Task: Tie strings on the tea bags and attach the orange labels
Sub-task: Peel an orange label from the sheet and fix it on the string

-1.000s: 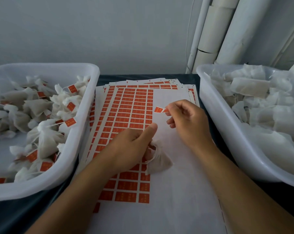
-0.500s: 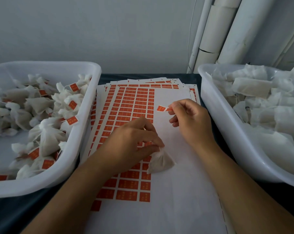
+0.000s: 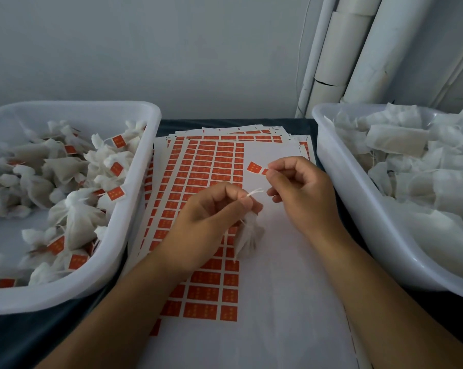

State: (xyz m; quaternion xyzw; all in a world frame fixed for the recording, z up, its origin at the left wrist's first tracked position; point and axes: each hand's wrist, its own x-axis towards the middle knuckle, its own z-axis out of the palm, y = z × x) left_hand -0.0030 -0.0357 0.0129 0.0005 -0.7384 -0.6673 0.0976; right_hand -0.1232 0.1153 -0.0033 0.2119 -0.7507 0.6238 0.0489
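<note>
- Your left hand [image 3: 211,217] pinches the white string [image 3: 255,193] between thumb and forefinger, and the frayed end of the string sticks out just past your fingertips.
- The tea bag [image 3: 247,237] hangs from that string just below your left hand, gathered at the neck, with its lower part over the sheet of labels.
- Your right hand [image 3: 302,193] pinches one orange label [image 3: 253,167] at its right end between thumb and forefinger, the other fingers curled in; the label juts out to the left, clear of the sheet.
- The label and the string end are near each other but apart, the label higher and farther from you.
- Beneath both hands lies the top label sheet [image 3: 278,302]: orange labels fill its left columns, while its right part is bare white backing.
- More sheets [image 3: 251,133] are fanned out under it at the far edge.
- To your left stands a white tub [image 3: 142,166] holding tied tea bags, many with orange labels showing.
- To your right stands another white tub [image 3: 358,203] piled with flat white bags; none shows an orange label.
- Both tubs and the sheets rest on a dark table surface [image 3: 25,336].
- White pipes [image 3: 358,49] stand against the wall behind the right tub.
</note>
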